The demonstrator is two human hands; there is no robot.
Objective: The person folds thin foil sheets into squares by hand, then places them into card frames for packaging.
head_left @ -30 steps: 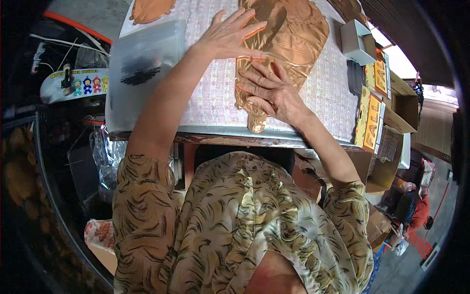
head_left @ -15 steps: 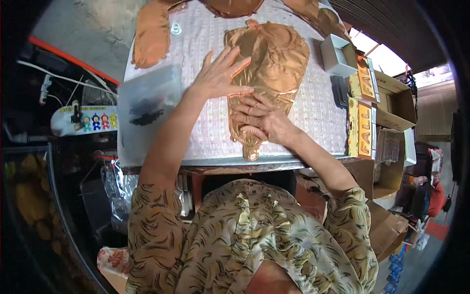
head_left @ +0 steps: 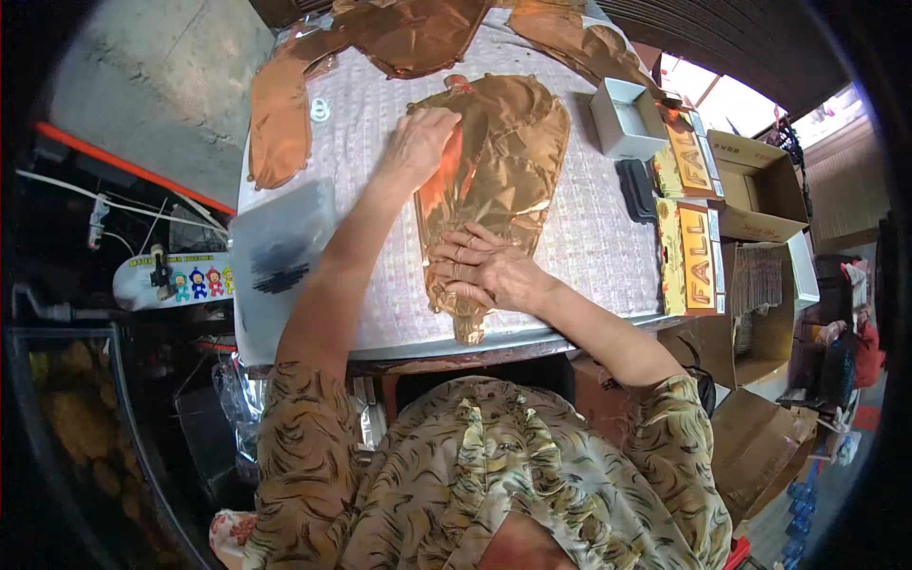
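A copper-coloured foil balloon, flat and creased, lies lengthwise on the cloth-covered table, its narrow end at the front edge. My left hand is at the balloon's upper left edge, fingers curled together on the foil; their tips are partly hidden. Lower down, my right hand rests flat across the narrower part, fingers spread and pressing on it.
More copper foil balloons lie along the back and left. A clear plastic sheet is at left, white rings above it. On the right are a white box, a black object, FALL packages and cardboard boxes.
My left hand has gone from spread fingers over the foil to curled fingers at its upper left edge. The right hand stays on the lower part, its fingers now flatter. The view has shifted slightly.
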